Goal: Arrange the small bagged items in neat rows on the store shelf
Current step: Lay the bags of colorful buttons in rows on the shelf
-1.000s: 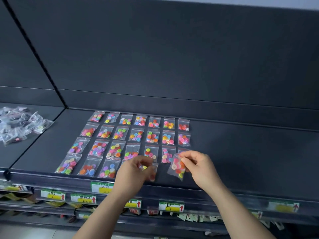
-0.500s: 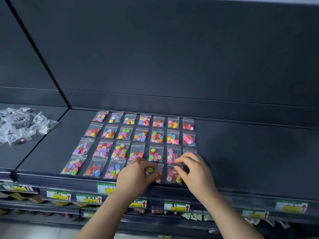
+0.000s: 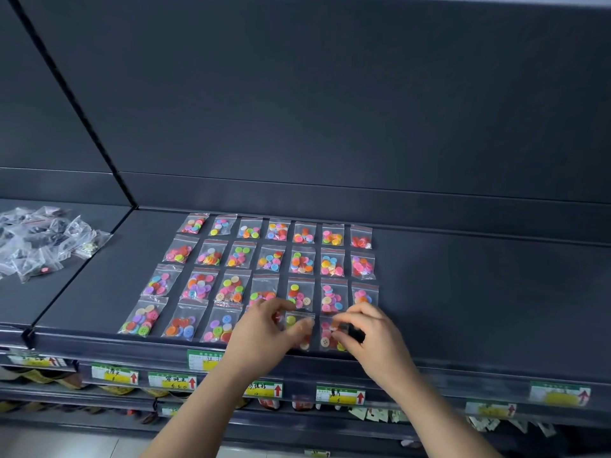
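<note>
Small clear bags of coloured buttons (image 3: pixel 271 259) lie flat in rows on the dark grey shelf (image 3: pixel 479 292). Both my hands are at the right end of the front row, near the shelf's front edge. My left hand (image 3: pixel 264 332) pinches one bag (image 3: pixel 292 320) between thumb and curled fingers. Right beside it, my right hand (image 3: pixel 373 335) pinches the right edge of the neighbouring bag (image 3: pixel 327 338), which lies flat on the shelf. Parts of both bags are hidden under my fingers.
A loose heap of clear bags (image 3: pixel 43 242) lies on the adjoining shelf section at the left, past a divider. Price labels (image 3: pixel 340 395) line the front rails below. Lower shelves hold other goods. The shelf's back panel rises behind the rows.
My right hand has brought a lifted bag down and laid it in the front row. My left hand stays on the bag beside it. The view has shifted slightly.
</note>
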Demonstrator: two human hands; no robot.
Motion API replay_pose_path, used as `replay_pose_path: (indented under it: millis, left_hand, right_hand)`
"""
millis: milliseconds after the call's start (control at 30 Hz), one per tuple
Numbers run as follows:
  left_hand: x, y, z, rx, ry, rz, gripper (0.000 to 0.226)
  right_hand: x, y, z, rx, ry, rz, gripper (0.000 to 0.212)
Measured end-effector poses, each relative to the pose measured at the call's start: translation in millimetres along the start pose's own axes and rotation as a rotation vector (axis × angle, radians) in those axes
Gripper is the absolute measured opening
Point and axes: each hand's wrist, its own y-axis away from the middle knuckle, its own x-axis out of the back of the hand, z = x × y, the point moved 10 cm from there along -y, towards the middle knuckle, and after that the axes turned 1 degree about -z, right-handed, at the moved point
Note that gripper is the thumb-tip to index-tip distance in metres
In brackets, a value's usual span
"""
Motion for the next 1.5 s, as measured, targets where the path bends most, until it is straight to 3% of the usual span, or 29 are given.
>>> replay_pose_path:
  millis: [133,333,433,667,800,900,1033,1100,1333,1500]
  left_hand:
    - [-19,3,-1,0.222,0.916,-0.176,0.036]
    - [-24,-4,22,0.19,1.195,-0.108,0.014]
    - [-36,-2,33,0.156,1.215,-0.147,0.013]
    - [-48,0,41,0.113,0.998,-0.129,0.016]
    - [-54,-1,46,0.068,0.784,-0.146,0.006]
    - [-43,-5,40,0.007,0.553,-0.048,0.009]
    - [-35,-13,37,-0.158,-0.023,0.044,0.022]
    - [-38,-14,38,-0.187,-0.187,0.035,0.029]
    - [-47,-13,38,-0.223,-0.377,0.014,0.034]
    - [-48,-14,37,-0.234,-0.424,0.025,0.038]
  right_hand:
    - [21,5,3,-0.069,-0.25,0.087,0.018]
    - [26,14,-4,-0.261,-0.757,-0.055,0.01]
    - [24,15,0,-0.323,-0.85,-0.055,0.008]
    - [38,15,31,-0.378,-0.913,0.07,0.008]
    - [49,15,44,-0.386,-0.904,0.161,0.01]
    - [61,12,60,-0.38,-0.713,0.188,0.012]
    - [56,6,69,-0.326,-0.342,0.064,0.012]
    - [48,4,66,-0.299,-0.258,0.016,0.01]
    - [37,0,48,-0.137,0.038,0.043,0.01]
    - [42,9,44,-0.093,0.071,0.129,0.018]
